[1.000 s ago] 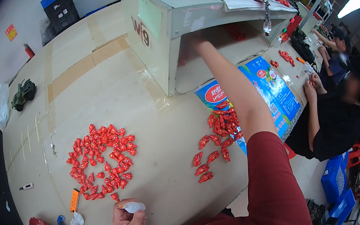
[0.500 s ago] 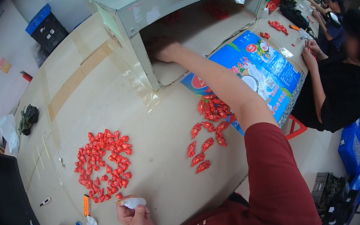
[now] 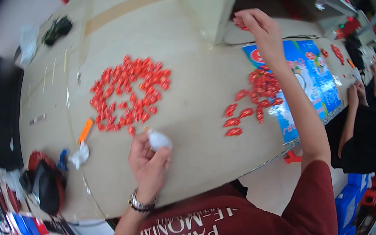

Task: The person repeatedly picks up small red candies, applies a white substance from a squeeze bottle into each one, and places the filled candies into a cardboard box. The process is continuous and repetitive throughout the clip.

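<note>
My left hand (image 3: 147, 160) is wrapped round a small white squeeze bottle (image 3: 159, 141) with a narrow tip, just below a large ring-shaped cluster of small red glossy pieces (image 3: 127, 68). My right hand (image 3: 262, 26) is raised at the mouth of the grey shelf box (image 3: 229, 15). Its fingers are pinched together, and a small red piece (image 3: 242, 27) shows just below the fingertips. Blur hides its exact shape. Beneath my right forearm lies a second heap of red pieces (image 3: 265, 84), several of them spread loose toward me.
A blue printed cardboard sheet (image 3: 330, 99) lies along the table's right edge. An orange cutter (image 3: 85, 130) and crumpled white tissue (image 3: 79, 156) lie left of my left hand. A black-and-red bag (image 3: 46, 184) sits at the near left. A co-worker in black (image 3: 370, 138) works at the right.
My right hand has come out of the shelf box, now with a red piece at its fingertips. My left hand still holds the bottle. The whole view has shifted and turned.
</note>
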The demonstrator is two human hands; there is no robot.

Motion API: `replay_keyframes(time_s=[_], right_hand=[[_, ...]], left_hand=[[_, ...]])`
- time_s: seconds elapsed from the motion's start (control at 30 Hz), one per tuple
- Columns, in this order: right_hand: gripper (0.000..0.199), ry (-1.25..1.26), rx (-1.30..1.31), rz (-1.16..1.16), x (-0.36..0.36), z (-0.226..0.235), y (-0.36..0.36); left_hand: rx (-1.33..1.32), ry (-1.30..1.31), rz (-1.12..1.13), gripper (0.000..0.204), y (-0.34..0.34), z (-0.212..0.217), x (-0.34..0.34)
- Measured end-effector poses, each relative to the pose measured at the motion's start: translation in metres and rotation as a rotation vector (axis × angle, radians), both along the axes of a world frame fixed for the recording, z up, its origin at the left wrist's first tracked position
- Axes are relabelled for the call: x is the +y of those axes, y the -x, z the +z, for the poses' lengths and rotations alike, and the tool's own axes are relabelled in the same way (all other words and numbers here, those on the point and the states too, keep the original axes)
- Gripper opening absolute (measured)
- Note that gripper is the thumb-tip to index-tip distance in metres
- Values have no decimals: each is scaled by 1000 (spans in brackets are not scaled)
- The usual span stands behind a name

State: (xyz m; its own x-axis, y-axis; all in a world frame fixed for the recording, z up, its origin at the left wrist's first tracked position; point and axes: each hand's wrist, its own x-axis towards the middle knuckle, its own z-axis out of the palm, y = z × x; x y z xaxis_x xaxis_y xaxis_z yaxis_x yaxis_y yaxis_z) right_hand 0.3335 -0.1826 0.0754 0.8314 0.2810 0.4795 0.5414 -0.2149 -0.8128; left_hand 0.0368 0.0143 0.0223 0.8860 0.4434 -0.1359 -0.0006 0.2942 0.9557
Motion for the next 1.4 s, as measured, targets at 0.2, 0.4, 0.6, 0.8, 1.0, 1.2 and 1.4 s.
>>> replay_keyframes(time_s=[0.2, 0.4, 0.6, 0.8, 1.0, 1.2, 1.4], right_hand=[[46, -125, 481, 540, 34, -27, 216], [40, -353, 803, 534, 36, -46, 247], [34, -493, 654, 332, 30, -45, 232], [34, -452, 631, 353, 24, -54, 244], [37, -481, 666, 304, 13, -50, 245], [42, -410, 575, 332, 11, -41, 236], [48, 63, 185, 212, 17, -17, 230]], left_hand=[[-95, 75, -211, 33, 13, 3, -24], [-27, -273, -378, 28, 17, 15, -15], [-196, -1347, -68, 13, -52, 21, 41], [-234, -1555, -212, 10, -119, 0, 58], [-198, -1588, -288, 9, -138, -8, 60], [-376, -1650, -216, 19, -122, -3, 53], [-156, -321, -279, 20, -35, 14, 34]])
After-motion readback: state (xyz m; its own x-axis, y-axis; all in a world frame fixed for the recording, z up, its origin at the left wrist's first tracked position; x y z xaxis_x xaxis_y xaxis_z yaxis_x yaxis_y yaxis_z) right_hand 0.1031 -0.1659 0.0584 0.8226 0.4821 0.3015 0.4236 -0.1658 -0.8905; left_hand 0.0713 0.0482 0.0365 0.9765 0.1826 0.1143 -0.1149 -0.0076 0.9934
